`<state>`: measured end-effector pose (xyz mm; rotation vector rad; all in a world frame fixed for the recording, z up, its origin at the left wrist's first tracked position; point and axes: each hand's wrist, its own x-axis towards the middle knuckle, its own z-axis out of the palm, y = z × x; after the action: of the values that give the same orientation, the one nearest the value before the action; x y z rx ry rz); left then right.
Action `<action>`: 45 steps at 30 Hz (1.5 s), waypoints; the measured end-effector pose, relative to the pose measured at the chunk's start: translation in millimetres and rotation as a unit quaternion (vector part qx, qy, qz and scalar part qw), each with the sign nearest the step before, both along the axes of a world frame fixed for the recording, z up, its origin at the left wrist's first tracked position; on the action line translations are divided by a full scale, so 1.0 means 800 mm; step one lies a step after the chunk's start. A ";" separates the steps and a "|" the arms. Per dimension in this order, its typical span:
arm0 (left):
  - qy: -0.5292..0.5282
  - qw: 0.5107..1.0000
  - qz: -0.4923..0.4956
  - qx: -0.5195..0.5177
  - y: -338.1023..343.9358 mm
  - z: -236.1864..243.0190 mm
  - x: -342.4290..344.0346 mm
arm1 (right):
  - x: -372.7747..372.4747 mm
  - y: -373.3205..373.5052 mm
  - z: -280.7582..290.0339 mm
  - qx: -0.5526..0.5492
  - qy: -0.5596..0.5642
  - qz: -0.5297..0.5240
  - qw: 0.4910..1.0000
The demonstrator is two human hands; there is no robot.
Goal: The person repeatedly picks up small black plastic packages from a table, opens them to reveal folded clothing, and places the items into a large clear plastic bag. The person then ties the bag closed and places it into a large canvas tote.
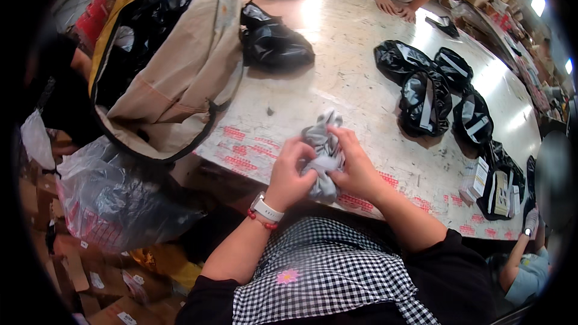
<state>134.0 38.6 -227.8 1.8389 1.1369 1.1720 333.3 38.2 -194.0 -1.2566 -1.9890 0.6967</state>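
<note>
Between my two hands is a bunched light grey cloth (pixel 326 138), held just above the near edge of the table. My left hand (pixel 293 170) is closed on its left side, thumb and fingers curled in. The fingers of my right hand (pixel 354 165) grip it from the right, near its upper end. A paler patch shows in the middle of the bundle. What kind of cloth article it is, I cannot make out. My left wrist wears a white-strapped watch and a red bead bracelet.
At left a big beige sack (pixel 186 72) holds black plastic packages. A black bag (pixel 274 45) lies beside it. Several black packages (pixel 425 102) and a small white box (pixel 474 179) sit at right on the table (pixel 349 72). Clear plastic (pixel 120 192) hangs lower left. Other people stand around.
</note>
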 end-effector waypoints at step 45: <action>0.326 0.540 0.731 0.261 -0.165 0.160 -0.586 | -0.168 -0.008 -0.033 0.157 -0.317 0.151 0.923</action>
<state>-334.8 -93.8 -99.9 1.3862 3.4787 1.7369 198.6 31.7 -220.6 -1.0644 -2.7297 0.0736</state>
